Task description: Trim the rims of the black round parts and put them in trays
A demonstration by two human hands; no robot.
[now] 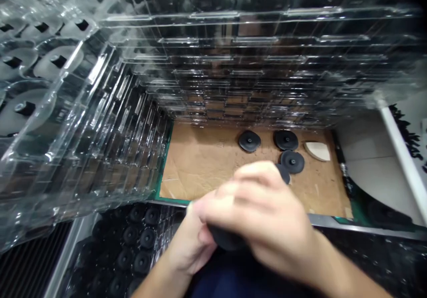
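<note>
My left hand [190,240] and my right hand [263,213] meet close under the camera, both blurred. Between them sits a dark round part [227,240], which the left fingers cup from below while the right hand curls over its top. Beyond the hands lies a brown cardboard sheet [200,164] with three black round discs on it: one [249,141] at the back, one [286,139] to its right, one [292,161] nearer. A fourth disc [284,172] peeks from behind my right hand.
Tall stacks of clear plastic trays [233,58] wall in the cardboard at the back and left [66,124]. A tray of several black discs [133,244] lies at lower left. A pale wedge-shaped piece [317,151] rests on the cardboard's right side. A white surface [373,164] lies right.
</note>
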